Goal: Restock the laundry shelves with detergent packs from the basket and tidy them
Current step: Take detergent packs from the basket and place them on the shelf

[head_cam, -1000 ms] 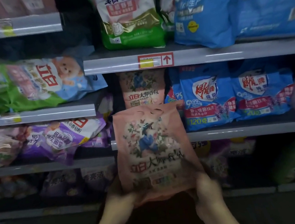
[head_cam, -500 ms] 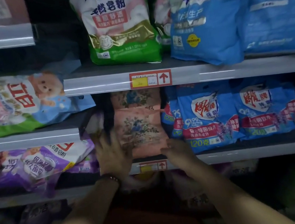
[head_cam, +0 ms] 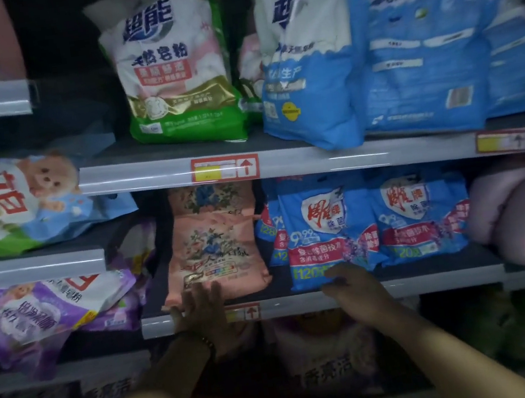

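The pink detergent pack (head_cam: 214,252) is set on the middle shelf (head_cam: 433,271), leaned against a like pack (head_cam: 210,199) behind it, just left of the blue packs (head_cam: 318,224). Placement is judged done and squaring up is left; no basket is seen. Its near edge is pressed by the straight, flat fingers of the left hand (head_cam: 199,309). The right hand (head_cam: 351,287) is laid at a blue pack's near corner; whether that is gripped cannot be told. The pink pack is soft, creased and floral-printed.

The rear pink pack (head_cam: 210,199) is largely hidden by the front pink pack (head_cam: 215,256); the price tag (head_cam: 225,169) is blurred unreadable.
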`<state>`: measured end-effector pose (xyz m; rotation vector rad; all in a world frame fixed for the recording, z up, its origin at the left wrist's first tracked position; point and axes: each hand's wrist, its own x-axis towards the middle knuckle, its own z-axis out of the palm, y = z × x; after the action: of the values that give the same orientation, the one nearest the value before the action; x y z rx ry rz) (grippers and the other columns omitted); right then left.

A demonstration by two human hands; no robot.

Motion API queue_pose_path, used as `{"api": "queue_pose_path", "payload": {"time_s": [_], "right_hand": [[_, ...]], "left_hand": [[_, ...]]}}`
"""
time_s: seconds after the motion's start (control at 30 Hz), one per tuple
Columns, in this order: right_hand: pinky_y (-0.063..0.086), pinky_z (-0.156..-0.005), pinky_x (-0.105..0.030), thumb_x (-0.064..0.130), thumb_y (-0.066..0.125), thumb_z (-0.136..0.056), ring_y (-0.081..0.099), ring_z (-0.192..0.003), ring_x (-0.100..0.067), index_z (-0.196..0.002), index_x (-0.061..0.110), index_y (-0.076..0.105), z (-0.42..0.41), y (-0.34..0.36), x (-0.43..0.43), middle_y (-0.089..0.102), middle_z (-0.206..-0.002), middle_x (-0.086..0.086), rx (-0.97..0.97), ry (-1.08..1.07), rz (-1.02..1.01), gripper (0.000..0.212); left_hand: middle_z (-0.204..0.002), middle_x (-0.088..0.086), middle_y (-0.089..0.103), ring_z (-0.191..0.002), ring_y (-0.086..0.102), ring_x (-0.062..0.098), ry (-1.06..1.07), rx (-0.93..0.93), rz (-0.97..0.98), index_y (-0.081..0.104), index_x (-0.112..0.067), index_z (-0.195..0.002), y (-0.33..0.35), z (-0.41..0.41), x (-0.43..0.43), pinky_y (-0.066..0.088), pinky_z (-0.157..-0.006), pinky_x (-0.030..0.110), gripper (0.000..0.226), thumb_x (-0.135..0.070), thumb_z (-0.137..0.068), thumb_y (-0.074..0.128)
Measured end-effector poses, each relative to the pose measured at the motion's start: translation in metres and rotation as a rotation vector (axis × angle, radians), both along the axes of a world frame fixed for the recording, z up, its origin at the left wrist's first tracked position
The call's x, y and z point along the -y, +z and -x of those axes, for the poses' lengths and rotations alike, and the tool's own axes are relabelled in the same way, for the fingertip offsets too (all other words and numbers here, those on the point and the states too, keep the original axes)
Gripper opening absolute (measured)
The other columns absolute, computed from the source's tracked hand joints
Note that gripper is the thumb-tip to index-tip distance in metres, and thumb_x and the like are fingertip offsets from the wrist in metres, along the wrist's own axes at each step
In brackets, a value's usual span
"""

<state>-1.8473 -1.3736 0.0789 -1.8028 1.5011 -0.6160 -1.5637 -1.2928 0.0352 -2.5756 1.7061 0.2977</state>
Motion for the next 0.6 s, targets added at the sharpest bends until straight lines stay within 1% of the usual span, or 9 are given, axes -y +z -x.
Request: {"api": "queue_pose_path", "payload": {"time_s": [0.03, 0.1, 0.17, 0.23, 0.3, 0.4, 0.47, 0.53, 0.6], "right_hand": [[0.041, -0.057, -0.003, 0.019, 0.074, -0.095, 0.058, -0.078, 0.001, -0.121, 0.015, 0.066, 0.016, 0.007, 0.0, 0.061, -0.094, 0.012, -0.011, -0.022, 0.008, 0.027], [0.041, -0.062, -0.004, 0.02, 0.071, -0.096, 0.058, -0.082, -0.001, -0.117, 0.017, 0.067, 0.05, 0.015, 0.004, 0.062, -0.096, 0.009, -0.032, -0.068, 0.051, 0.022], [0.048, -0.078, -0.021, 0.022, 0.07, -0.096, 0.065, -0.095, -0.013, -0.112, 0.011, 0.071, 0.082, 0.016, 0.013, 0.067, -0.104, -0.001, -0.061, -0.101, 0.085, 0.019], [0.044, -0.081, -0.029, 0.024, 0.07, -0.097, 0.064, -0.101, -0.016, -0.112, 0.007, 0.072, 0.112, 0.016, 0.021, 0.069, -0.108, -0.004, -0.078, -0.125, 0.076, 0.022], [0.039, -0.078, -0.022, 0.03, 0.072, -0.095, 0.065, -0.108, -0.015, -0.118, 0.015, 0.07, 0.141, 0.012, 0.029, 0.068, -0.113, 0.0, -0.101, -0.172, 0.076, 0.028], [0.046, -0.09, -0.027, 0.036, 0.073, -0.092, 0.064, -0.117, -0.02, -0.124, 0.017, 0.067, 0.18, 0.005, 0.05, 0.069, -0.124, -0.001, -0.12, -0.228, 0.106, 0.037], [0.049, -0.098, -0.031, 0.039, 0.072, -0.093, 0.063, -0.12, -0.025, -0.127, 0.016, 0.064, 0.202, 0.0, 0.067, 0.067, -0.127, -0.005, -0.13, -0.246, 0.098, 0.042], [0.052, -0.098, -0.035, 0.049, 0.071, -0.086, 0.064, -0.119, -0.028, -0.128, 0.018, 0.063, 0.22, -0.008, 0.088, 0.068, -0.127, -0.006, -0.115, -0.286, 0.105, 0.053], [0.055, -0.095, -0.04, 0.063, 0.065, -0.074, 0.065, -0.115, -0.027, -0.128, 0.023, 0.059, 0.237, -0.021, 0.116, 0.067, -0.124, -0.004, -0.074, -0.36, 0.127, 0.067]], "left_hand": [[-0.171, 0.023, 0.001, -0.155, 0.007, 0.049, -0.005, 0.046, 0.07, 0.012, -0.018, -0.164, 0.002, 0.014, 0.003, 0.02, -0.121, 0.065, 0.108, -0.082, -0.083, 0.044], [-0.159, 0.021, 0.035, -0.142, 0.038, 0.048, -0.146, 0.102, 0.305, 0.043, -0.018, -0.15, 0.005, 0.048, 0.011, 0.041, -0.108, 0.058, 0.08, -0.062, -0.084, 0.052], [-0.136, 0.01, 0.056, -0.122, 0.055, 0.038, -0.354, 0.082, 0.47, 0.06, -0.025, -0.129, 0.009, 0.088, 0.023, 0.05, -0.093, 0.05, 0.061, -0.054, -0.077, 0.056], [-0.128, 0.001, 0.06, -0.117, 0.057, 0.031, -0.473, 0.036, 0.509, 0.063, -0.03, -0.124, 0.017, 0.131, 0.038, 0.052, -0.089, 0.046, 0.053, -0.053, -0.077, 0.058], [-0.127, -0.001, 0.06, -0.118, 0.057, 0.028, -0.526, -0.041, 0.519, 0.063, -0.03, -0.126, 0.025, 0.172, 0.056, 0.053, -0.092, 0.045, 0.053, -0.053, -0.079, 0.055], [-0.131, 0.004, 0.058, -0.123, 0.055, 0.029, -0.572, -0.146, 0.492, 0.062, -0.025, -0.132, 0.028, 0.225, 0.089, 0.048, -0.106, 0.043, 0.06, -0.054, -0.083, 0.047], [-0.134, 0.006, 0.059, -0.125, 0.056, 0.029, -0.521, -0.322, 0.473, 0.062, -0.021, -0.136, 0.032, 0.256, 0.112, 0.046, -0.109, 0.039, 0.054, -0.048, -0.09, 0.057], [-0.131, 0.005, 0.063, -0.123, 0.059, 0.025, -0.446, -0.468, 0.476, 0.064, -0.018, -0.134, 0.04, 0.282, 0.138, 0.046, -0.102, 0.032, 0.046, -0.04, -0.094, 0.068], [-0.116, -0.005, 0.065, -0.107, 0.063, 0.017, -0.453, -0.529, 0.486, 0.066, -0.022, -0.126, 0.045, 0.304, 0.163, 0.044, -0.085, 0.026, 0.033, -0.035, -0.096, 0.069]]}}
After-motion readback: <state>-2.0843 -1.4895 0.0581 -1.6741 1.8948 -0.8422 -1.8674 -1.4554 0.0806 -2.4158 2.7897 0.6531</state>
